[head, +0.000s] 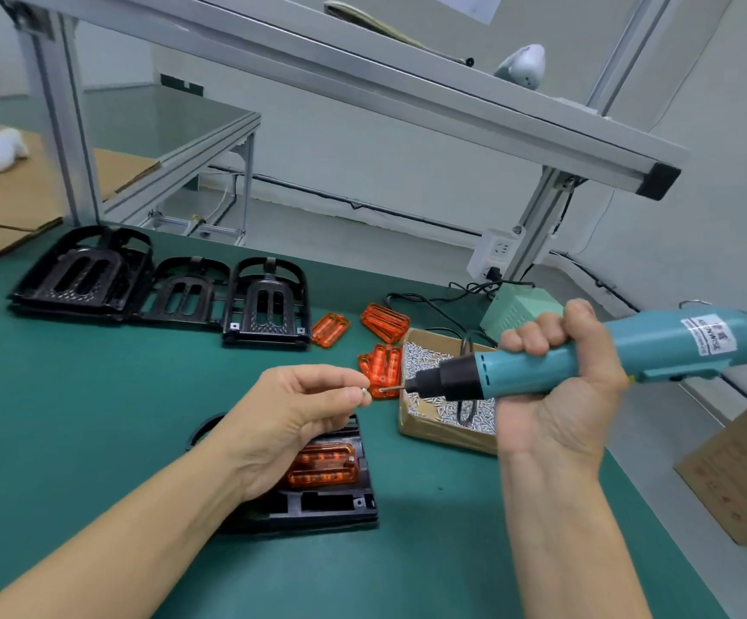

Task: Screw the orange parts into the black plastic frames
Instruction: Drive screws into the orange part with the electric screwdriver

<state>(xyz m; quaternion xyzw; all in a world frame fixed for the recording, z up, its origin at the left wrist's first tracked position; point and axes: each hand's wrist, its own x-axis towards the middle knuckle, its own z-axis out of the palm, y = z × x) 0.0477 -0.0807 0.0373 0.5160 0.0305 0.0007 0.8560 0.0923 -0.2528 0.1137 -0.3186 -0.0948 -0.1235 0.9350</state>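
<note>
Translucent orange part (323,470) sits in black frame (318,507); left hand (291,422) fingers pinch screw (366,390).

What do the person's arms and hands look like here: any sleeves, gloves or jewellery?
Both forearms are bare as far as the frame shows, with no sleeves in view. The left hand and right hand wear no gloves, and no rings, watch or wristband are visible.

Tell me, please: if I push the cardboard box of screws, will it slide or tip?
The cardboard box looks low and wide, so it will probably slide on the green mat, not tip. Packed with small metal screws, it is likely heavy for its size.
</note>
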